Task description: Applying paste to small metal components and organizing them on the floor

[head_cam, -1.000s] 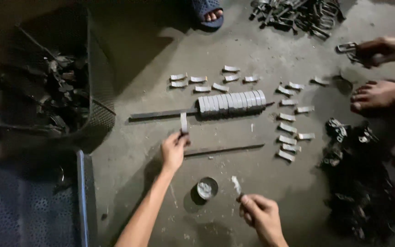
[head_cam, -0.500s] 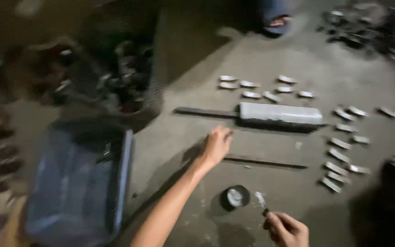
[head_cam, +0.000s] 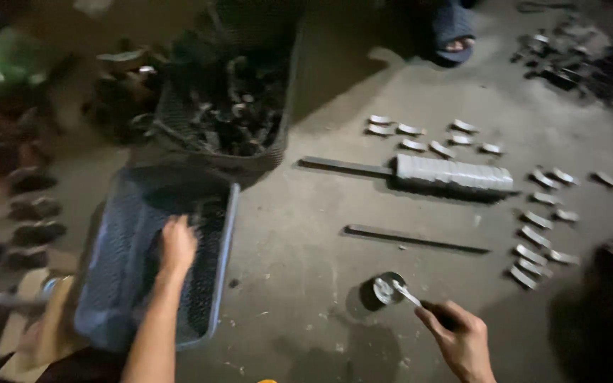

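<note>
Reaching into blue mesh basket (head_cam: 225, 234): left hand (head_cam: 177, 245) open, fingers apart over parts. Right hand (head_cam: 459, 339) clamped on small brush (head_cam: 409, 294) at round tin (head_cam: 384, 289). Next calls for closing on one piece.

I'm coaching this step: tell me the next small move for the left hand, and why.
Probably close the fingers on one piece in the blue crate: the left hand is already inside it, apparently empty, while the right hand holds a small tool at the little round tin.
</note>
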